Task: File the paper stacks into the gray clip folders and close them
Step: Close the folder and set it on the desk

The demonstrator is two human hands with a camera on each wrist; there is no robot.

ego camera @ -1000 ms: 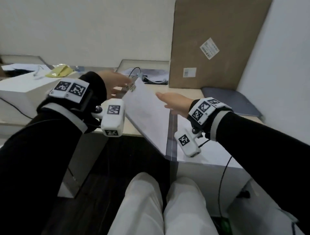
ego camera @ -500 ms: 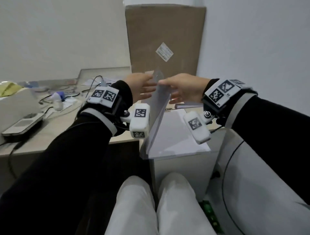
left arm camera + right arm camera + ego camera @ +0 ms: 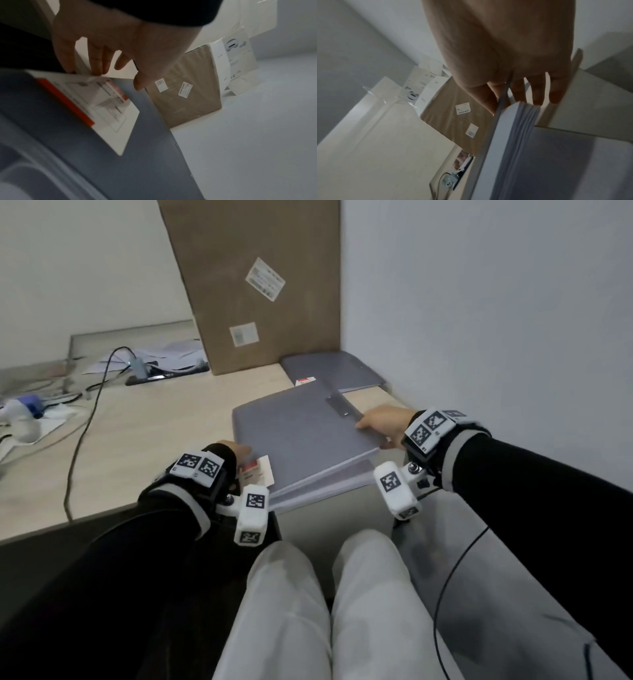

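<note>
- Gray clip folder (image 3: 301, 436) lying at near right corner of the tabletop (image 3: 144, 440); front cover lowered almost shut, small wedge of gap left on the near and right sides.
- Paper stack (image 3: 524, 117) visible between the covers, a thick block of sheets, edges fanned slightly at the corner.
- Left hand (image 3: 109, 44) at folder's near left corner: fingers fairly straight, tips touching the white edge behind a red-and-white label (image 3: 89, 102) on the cover. No closed grip seen.
- Right hand (image 3: 387, 422) at folder's right edge: thumb on top of the cover, fingers below, pinching the cover edge next to the paper block.
- Metal strip (image 3: 342, 405) showing at far right of the cover, likely part of the clip.
- Second gray folder (image 3: 335, 371) flat in far right corner of the tabletop, against a tall cardboard box (image 3: 260, 282). Cable (image 3: 82, 436) trailing across left part of the tabletop.
- Handling judgement: covers thin, smooth, flexible, probably slippery; loaded folder fairly heavy from the paper, liable to sag if lifted by one cover.
- Best hold, judged: both long edges gripped through covers and stack together, or palm pressed flat on top cover to finish closing.
- Risk: loose sheets sliding out of the open edge if tilted before clamped shut.
</note>
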